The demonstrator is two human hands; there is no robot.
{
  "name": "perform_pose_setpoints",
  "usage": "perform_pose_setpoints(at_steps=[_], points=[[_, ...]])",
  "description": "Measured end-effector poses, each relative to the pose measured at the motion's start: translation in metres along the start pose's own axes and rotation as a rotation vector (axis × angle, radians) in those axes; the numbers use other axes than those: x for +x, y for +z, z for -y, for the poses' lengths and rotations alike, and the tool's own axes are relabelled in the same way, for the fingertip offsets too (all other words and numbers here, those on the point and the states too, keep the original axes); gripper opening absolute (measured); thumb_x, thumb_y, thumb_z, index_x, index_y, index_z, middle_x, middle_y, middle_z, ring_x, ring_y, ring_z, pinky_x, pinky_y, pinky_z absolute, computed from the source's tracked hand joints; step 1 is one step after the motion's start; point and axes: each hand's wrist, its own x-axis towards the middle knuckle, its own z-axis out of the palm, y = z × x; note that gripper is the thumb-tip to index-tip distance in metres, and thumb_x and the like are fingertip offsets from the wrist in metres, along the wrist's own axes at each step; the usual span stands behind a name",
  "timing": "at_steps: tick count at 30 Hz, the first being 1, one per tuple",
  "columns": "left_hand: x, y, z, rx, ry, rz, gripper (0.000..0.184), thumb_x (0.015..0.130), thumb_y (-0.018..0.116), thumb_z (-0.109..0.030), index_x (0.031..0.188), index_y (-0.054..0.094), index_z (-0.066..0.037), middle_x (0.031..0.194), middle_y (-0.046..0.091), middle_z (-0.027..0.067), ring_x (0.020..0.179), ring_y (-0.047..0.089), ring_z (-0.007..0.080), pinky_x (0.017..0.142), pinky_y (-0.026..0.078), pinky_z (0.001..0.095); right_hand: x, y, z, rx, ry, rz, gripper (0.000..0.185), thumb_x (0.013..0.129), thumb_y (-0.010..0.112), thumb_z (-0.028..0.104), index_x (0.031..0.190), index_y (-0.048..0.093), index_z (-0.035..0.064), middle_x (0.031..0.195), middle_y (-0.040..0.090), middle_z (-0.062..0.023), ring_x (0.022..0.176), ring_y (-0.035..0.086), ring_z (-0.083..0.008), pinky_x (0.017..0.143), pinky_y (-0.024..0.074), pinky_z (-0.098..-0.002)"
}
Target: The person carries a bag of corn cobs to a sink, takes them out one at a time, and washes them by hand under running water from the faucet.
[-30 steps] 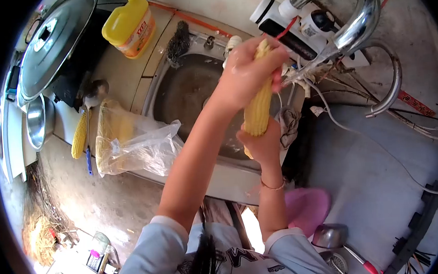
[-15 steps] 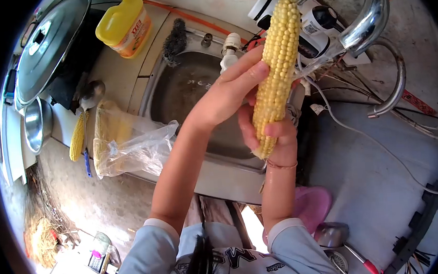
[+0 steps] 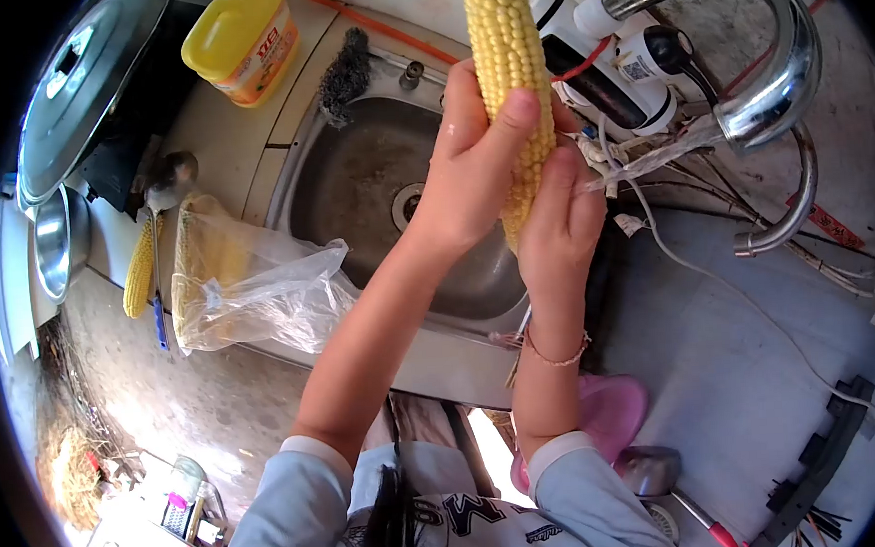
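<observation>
A husked ear of yellow corn [image 3: 509, 43] stands nearly upright in both hands above the sink [image 3: 337, 179]; its top runs past the frame's upper edge. My left hand [image 3: 476, 166] is closed around its middle, thumb lying across the kernels. Lower down, my right hand [image 3: 559, 206] grips the corn near its bottom end, thumb pointing up along it. Water [image 3: 656, 157] streams from the curved metal faucet [image 3: 778, 102] and meets my right hand. Some fingers of both hands are hidden behind the corn.
Left of the sink lie a clear plastic bag [image 3: 268, 284], another corn ear [image 3: 140, 277] and a ladle [image 3: 171, 179]. A yellow jug [image 3: 243, 45] and a scouring pad [image 3: 345, 77] sit behind. A lidded pan [image 3: 95, 84] stands far left, a pink basin [image 3: 612, 418] below.
The corn has moved up and left in view. My right hand has shifted from around the bottom tip to the corn's side, thumb now upward. The sink drain has come into view.
</observation>
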Motion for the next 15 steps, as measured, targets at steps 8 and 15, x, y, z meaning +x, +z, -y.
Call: perform_pose_setpoints(at_steps=[8,15], points=[[0.001,0.000,-0.008,-0.237,-0.104,-0.073,0.044,0.090,0.041,-0.041,0.112,0.041,-0.003,0.094,0.051,0.0092,0.081,0.053,0.0194,0.076,0.047,0.0341,-0.020,-0.019,-0.015,0.207,0.069,0.133,0.049,0.095,0.027,0.037,0.111,0.049,-0.0039,0.088,0.058,-0.0124,0.067,0.055,-0.0150,0.064,0.0452,-0.0274],[0.006,-0.003,-0.009,-0.327,0.018,-0.191,0.045,0.089,0.039,-0.048,0.110,0.040,-0.008,0.092,0.046,0.0067,0.080,0.050,0.0182,0.080,0.044,0.0392,-0.023,-0.039,-0.034,0.614,0.428,0.345,0.064,0.089,0.031,0.053,0.106,0.050,-0.0060,0.087,0.058,-0.0112,0.063,0.054,-0.0114,0.050,0.0411,-0.0212]])
